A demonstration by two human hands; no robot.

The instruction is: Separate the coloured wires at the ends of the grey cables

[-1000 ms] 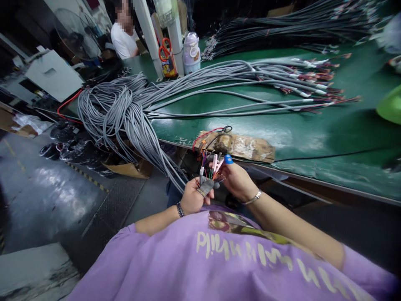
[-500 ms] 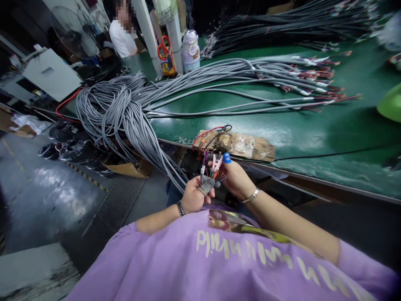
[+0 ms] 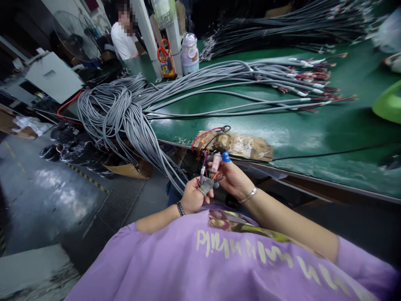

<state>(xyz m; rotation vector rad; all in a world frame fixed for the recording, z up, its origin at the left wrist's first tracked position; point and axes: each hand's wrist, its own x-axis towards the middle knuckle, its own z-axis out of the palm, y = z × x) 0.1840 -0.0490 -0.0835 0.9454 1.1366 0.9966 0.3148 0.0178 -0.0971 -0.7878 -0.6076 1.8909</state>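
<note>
My left hand (image 3: 193,197), with a grey cover on its thumb, is closed on the end of a grey cable (image 3: 202,172). Thin coloured wires (image 3: 218,177) fan out from under that thumb. Close beside it, my right hand (image 3: 234,180) wears a blue thumb cover and pinches a small pale pink clip (image 3: 216,161) above the wires. The clip is blurred, and whether a wire sits in its jaws cannot be made out. Behind both hands, at the bench edge, lies a worn wooden block (image 3: 247,146) with red and black leads.
A big bundle of grey cables (image 3: 125,108) hangs over the edge of the green bench (image 3: 313,142). Black cables (image 3: 269,31) lie at the back. A bottle (image 3: 190,54) and orange-handled scissors (image 3: 163,49) stand near a post. A person in white (image 3: 123,39) is farther off.
The pink clip has turned in my right hand and its jaws no longer show clearly. The coloured wires beside my left thumb have shifted. My left hand stays almost in place.
</note>
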